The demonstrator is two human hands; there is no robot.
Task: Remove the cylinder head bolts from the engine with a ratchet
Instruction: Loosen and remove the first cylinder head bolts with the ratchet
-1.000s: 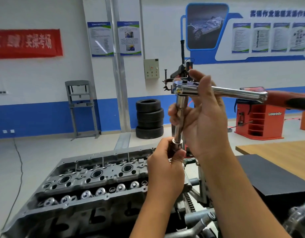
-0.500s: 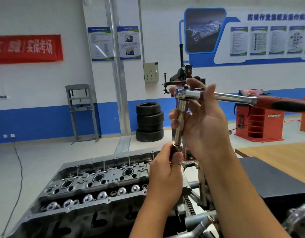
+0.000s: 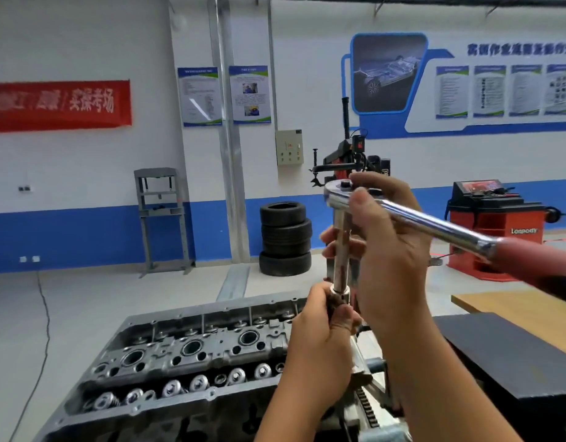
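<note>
The chrome ratchet [image 3: 431, 223] with a red grip is held up in front of me, above the right end of the grey cylinder head [image 3: 192, 352]. A long extension bar [image 3: 340, 250] hangs straight down from the ratchet's head. My right hand [image 3: 390, 260] grips the ratchet's head and the top of the bar. My left hand [image 3: 323, 342] is closed around the bar's lower end, where a dark socket or bolt [image 3: 337, 303] shows between the fingers. What lies inside the fist is hidden.
A black mat [image 3: 511, 355] lies on the wooden table [image 3: 530, 309] at the right. Behind stand a stack of tyres [image 3: 286, 239], a red machine [image 3: 492, 228], a tyre changer [image 3: 348, 157] and a grey press frame [image 3: 162, 218]. A timing chain [image 3: 369, 409] shows at the engine's right end.
The ratchet's handle has swung down toward the lower right. Both hands keep their hold and the camera has tilted, so the hands sit lower in view.
</note>
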